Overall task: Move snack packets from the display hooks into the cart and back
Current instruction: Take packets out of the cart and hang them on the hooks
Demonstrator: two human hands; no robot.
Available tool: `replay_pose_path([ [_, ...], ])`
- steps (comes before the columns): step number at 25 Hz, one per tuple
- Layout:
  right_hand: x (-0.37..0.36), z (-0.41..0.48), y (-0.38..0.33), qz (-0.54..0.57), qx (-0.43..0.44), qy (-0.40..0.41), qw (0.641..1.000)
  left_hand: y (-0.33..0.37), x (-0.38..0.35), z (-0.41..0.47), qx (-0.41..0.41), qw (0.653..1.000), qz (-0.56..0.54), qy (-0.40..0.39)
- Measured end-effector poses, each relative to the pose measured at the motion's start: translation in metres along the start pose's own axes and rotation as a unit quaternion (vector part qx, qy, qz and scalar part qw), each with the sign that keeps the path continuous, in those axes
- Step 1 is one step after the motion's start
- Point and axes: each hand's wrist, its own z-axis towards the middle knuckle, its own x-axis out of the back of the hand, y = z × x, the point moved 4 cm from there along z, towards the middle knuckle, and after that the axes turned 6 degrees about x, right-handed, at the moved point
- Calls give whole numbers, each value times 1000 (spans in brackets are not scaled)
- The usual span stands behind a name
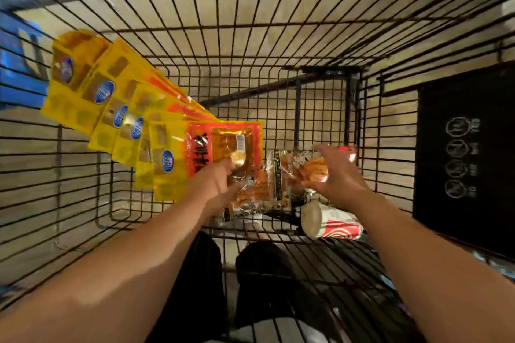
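I look down into a black wire cart (278, 44). My left hand (217, 184) grips the lower ends of a fanned bunch of yellow and red snack packets (125, 108), which spreads up and to the left over the cart's left side. To its right a clear packet of orange snacks (267, 184) lies tilted above the cart floor. My right hand (334, 172) holds that packet's right end between thumb and spread fingers. The picture is blurred by motion.
A red and white cup-shaped container (331, 223) lies on its side on the cart floor near the front. A small red item (348, 150) shows past my right fingers. A black panel with white icons (459, 161) fills the right side. Blue shelving (14, 64) stands left.
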Motion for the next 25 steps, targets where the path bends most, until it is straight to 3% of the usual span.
replay_pose_path([
  [1,-4,7,-3,-14,17,-6,1000,3,-5,0,-4,1000,13,13],
  [5,-26,29,-6,-97,55,-67,992,20,-33,4,-27,962,263,70],
  [11,-28,25,0,-226,93,-36,969,30,-46,3,-16,941,319,116],
  [15,-32,18,5,-162,53,-70,983,44,-40,12,-19,963,263,57],
  [18,-24,28,7,-211,48,-84,973,49,-34,17,-44,981,189,-25],
  [21,-25,28,0,-217,60,-98,969,42,-30,22,5,990,108,-90],
  [25,-24,18,-27,-171,114,-86,975,19,-3,20,69,993,-68,-69],
])
